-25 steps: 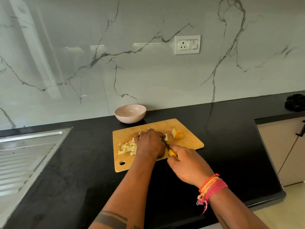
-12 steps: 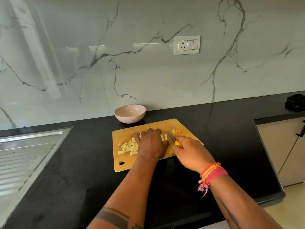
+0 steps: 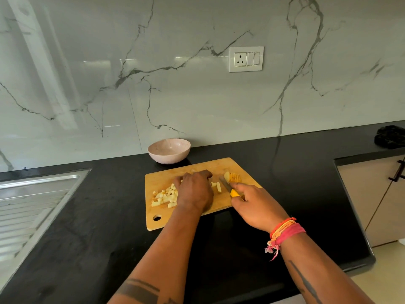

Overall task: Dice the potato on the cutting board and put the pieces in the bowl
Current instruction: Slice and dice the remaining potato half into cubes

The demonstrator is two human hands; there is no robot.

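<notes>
A wooden cutting board (image 3: pixel 197 167) lies on the black counter. A pile of diced potato (image 3: pixel 164 196) sits on its left part. My left hand (image 3: pixel 195 190) rests knuckles-up in the board's middle with curled fingers, over potato sticks (image 3: pixel 217 187) that poke out on its right. My right hand (image 3: pixel 254 205) grips a yellow-handled knife (image 3: pixel 229 188), the blade pointing up-left toward a sliced potato piece (image 3: pixel 232 177) at the board's back right. A pink bowl (image 3: pixel 169 150) stands behind the board by the wall.
A steel sink drainboard (image 3: pixel 32 207) lies at the left. A dark cloth (image 3: pixel 390 137) sits at the far right of the counter. A cabinet front (image 3: pixel 372 200) stands right of the counter's edge. A wall socket (image 3: pixel 246 59) is above.
My right hand with the knife moved up and away from me, from the board's near edge toward the sliced potato piece. My left hand shifted slightly and stays on the sticks.
</notes>
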